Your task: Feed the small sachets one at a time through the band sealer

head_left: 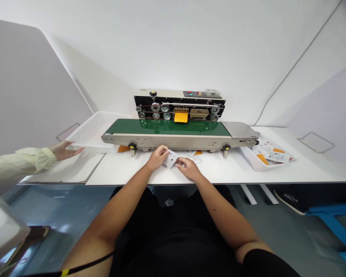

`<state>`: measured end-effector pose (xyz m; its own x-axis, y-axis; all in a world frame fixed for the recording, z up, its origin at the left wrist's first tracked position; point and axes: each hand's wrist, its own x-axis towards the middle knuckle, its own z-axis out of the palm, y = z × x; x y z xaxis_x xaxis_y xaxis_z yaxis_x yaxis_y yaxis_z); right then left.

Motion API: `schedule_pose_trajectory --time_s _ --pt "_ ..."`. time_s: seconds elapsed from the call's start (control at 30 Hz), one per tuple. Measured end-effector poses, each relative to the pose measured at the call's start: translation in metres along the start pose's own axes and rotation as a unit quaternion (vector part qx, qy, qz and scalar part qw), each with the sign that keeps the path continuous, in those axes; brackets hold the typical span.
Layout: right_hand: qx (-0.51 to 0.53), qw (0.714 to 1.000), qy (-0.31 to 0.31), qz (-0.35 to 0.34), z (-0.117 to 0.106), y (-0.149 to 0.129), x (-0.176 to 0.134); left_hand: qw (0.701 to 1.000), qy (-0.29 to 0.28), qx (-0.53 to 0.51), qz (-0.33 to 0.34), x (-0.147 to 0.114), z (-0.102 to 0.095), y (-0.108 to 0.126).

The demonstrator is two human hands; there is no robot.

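My left hand [158,158] pinches a small white printed packet [170,159] by its left edge, just above the table front. On the packet's lower right side, the curled fingers of my right hand [188,169] grip the edge. Right behind my hands stands a band sealing machine [180,104] with a green conveyor belt [167,127]. An orange packet [181,117] hangs at its sealing bars, over the belt. More packets [196,154] lie on the table under the conveyor, partly hidden by it.
At the right, a white tray [258,166] holds several white and orange packets. Another person's hand [64,151], in a pale sleeve, touches a white bin [88,132] at the left. Wire handles [317,141] stick up at the table's sides. A blue stool [334,223] stands lower right.
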<state>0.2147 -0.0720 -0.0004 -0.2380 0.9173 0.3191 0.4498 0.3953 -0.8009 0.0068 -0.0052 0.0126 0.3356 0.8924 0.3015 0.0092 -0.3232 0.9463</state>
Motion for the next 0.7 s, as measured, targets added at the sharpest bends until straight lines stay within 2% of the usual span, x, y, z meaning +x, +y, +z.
schedule_pose_trajectory --time_s 0.2,0.33,0.7 --pt "0.032 0.997 0.042 0.051 0.0 0.005 -0.003 0.997 -0.054 -0.045 -0.019 0.0 0.004 0.001" --pt "0.123 0.985 0.074 0.093 0.002 0.014 -0.003 0.996 -0.063 -0.056 -0.034 -0.002 0.006 0.002" --pt "0.167 0.979 0.066 0.098 0.005 0.02 -0.004 0.996 -0.077 -0.035 -0.025 -0.004 0.004 0.004"
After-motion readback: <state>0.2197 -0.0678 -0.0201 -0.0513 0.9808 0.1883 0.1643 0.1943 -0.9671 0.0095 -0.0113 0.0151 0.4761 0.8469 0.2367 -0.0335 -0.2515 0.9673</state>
